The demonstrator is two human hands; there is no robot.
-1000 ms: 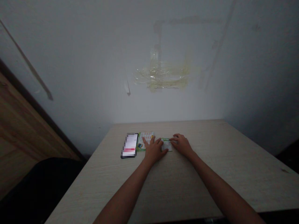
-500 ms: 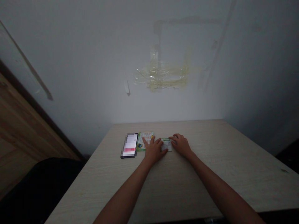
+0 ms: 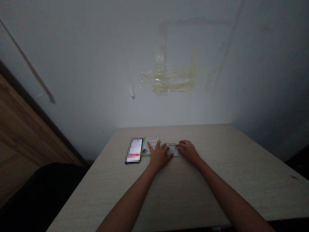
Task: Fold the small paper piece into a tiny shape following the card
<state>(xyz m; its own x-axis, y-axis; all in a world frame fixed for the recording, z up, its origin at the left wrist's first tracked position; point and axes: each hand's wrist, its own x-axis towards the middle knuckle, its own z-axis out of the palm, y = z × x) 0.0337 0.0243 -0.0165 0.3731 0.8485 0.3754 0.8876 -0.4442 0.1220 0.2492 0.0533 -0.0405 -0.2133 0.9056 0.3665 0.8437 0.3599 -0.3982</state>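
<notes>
A small printed paper with green and white areas (image 3: pixel 173 150) lies flat on the table, between my two hands. My left hand (image 3: pixel 159 156) rests spread over its left edge, fingers apart, and also covers part of a green-edged printed sheet (image 3: pixel 151 140) on the left. Whether the two papers are one folded piece, I cannot tell; the hand hides where they meet. At the small paper's right edge, the fingertips of my right hand (image 3: pixel 188 150) touch or nearly touch it, with the fingers slightly bent and apart.
A phone (image 3: pixel 134 150) with a lit, blurred-out screen lies left of the sheet. The pale wooden table (image 3: pixel 183 193) meets a wall (image 3: pixel 96 64) with old tape (image 3: pixel 171 80) on it. A dark rounded shape (image 3: pixel 48 190) and wooden boards (image 3: pixel 19 122) are at the left.
My right hand has shifted very slightly to the right along the paper's edge. My left hand stays in place, as do the papers and phone.
</notes>
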